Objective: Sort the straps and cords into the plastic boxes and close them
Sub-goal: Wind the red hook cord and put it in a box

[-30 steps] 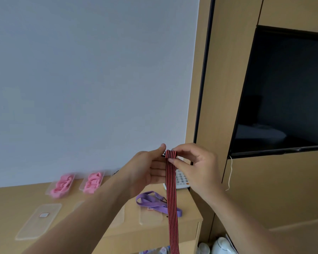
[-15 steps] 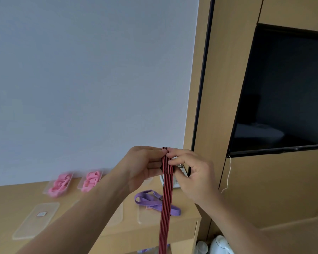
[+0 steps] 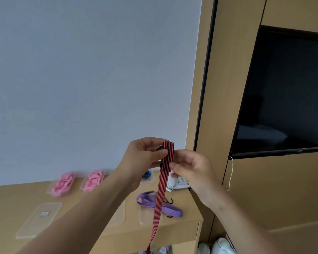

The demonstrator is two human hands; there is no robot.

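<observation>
Two hands raised over table (image 3: pixel 117 233). My left hand (image 3: pixel 145 158) and right hand (image 3: pixel 189 169) pinch the folded red-and-black striped strap (image 3: pixel 166 158); tail hangs.

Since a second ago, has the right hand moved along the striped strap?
Yes. The right hand now pinches the striped strap lower, below the left hand, nearer the white telephone.
</observation>
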